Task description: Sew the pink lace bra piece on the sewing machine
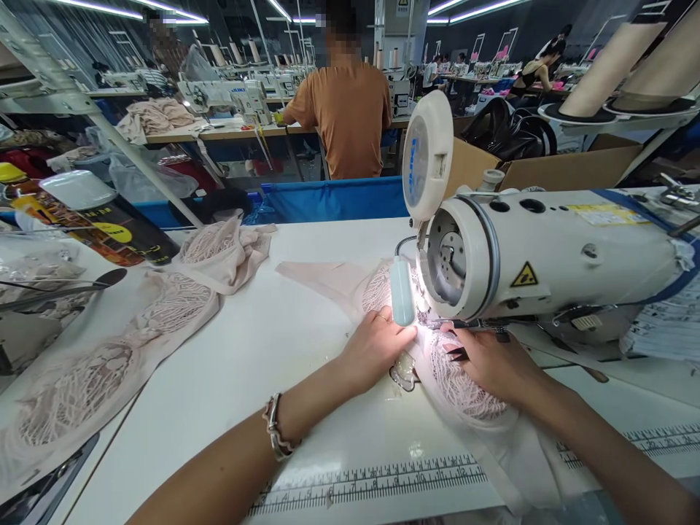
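Note:
A pale pink lace bra piece (pixel 464 375) lies across the table beneath the head of a white sewing machine (pixel 525 255), lit by a small lamp (pixel 402 292). My left hand (pixel 377 346) is closed, its fingers pinching the cloth just left of the needle area. On the right, my right hand (pixel 486 361) grips the near lace cup, fingers curled down on it. Dark pointed bits show at those fingers; I cannot tell whether they are nails or a tool. The needle and presser foot are mostly hidden behind the machine head and hands.
More pink lace pieces (pixel 180 306) trail down the table's left side. Behind them lean a black spray can (pixel 120 219) and an orange bottle (pixel 82 226). A printed ruler (pixel 372 481) runs along the front edge. Thread cones (pixel 612 65) stand upper right; a person (pixel 350 109) sits ahead.

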Action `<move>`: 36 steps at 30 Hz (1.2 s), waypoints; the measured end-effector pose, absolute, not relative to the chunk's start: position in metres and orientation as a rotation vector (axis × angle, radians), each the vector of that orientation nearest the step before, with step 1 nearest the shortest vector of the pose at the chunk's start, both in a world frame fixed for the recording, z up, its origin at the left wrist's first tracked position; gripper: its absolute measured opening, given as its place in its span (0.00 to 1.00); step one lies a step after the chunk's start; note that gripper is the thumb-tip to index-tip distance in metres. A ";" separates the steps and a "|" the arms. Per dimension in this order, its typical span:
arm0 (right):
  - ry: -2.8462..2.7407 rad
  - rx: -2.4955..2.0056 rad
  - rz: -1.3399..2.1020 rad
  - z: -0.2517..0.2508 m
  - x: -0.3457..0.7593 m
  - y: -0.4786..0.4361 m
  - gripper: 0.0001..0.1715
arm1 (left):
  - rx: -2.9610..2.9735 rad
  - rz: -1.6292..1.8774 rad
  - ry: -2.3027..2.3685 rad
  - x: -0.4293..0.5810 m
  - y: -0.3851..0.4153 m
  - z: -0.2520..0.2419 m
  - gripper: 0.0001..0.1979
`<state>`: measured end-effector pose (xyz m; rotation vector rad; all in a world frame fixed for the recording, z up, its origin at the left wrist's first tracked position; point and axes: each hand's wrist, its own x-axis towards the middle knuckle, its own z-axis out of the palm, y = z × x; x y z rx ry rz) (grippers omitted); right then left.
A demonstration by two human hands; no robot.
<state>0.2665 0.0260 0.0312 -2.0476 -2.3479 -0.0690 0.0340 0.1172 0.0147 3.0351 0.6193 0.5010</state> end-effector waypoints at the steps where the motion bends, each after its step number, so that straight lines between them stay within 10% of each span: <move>1: -2.315 -2.081 -0.039 0.030 0.267 0.026 0.23 | 3.027 0.488 0.624 0.034 0.117 0.015 0.14; 7: -2.116 -2.236 0.080 0.021 0.270 0.029 0.10 | 2.998 0.448 0.689 0.036 0.116 0.018 0.14; 28: -1.939 -2.140 0.158 0.007 0.267 0.041 0.09 | 2.913 0.534 0.827 0.049 0.080 0.027 0.08; 36: -2.014 -2.077 0.077 0.006 0.262 0.037 0.13 | 2.769 0.604 0.643 0.044 0.041 0.024 0.22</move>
